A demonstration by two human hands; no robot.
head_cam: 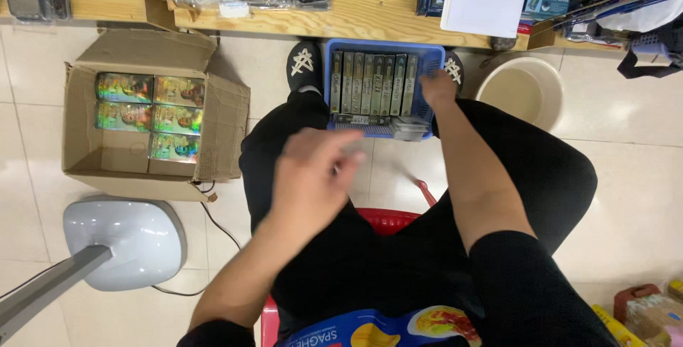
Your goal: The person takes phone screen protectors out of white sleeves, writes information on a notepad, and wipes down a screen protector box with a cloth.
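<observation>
Sorting cassettes (pixel 373 83): right hand (pixel 437 89) reaches into the basket (pixel 340 46), fingers hidden (grip unclear); left hand (pixel 311 176) hovers, fingers loosely apart, blurred.

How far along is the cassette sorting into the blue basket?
Done: a row of cassettes stands in the blue basket. In hand: right hand reaches into the basket; left hand hovers, blurred. Left: five shiny packs in the cardboard box.

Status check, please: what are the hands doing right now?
Right hand reaching into blue basket, on cassette cases. Left hand mid-air, blurred. Nothing in the way.
</observation>
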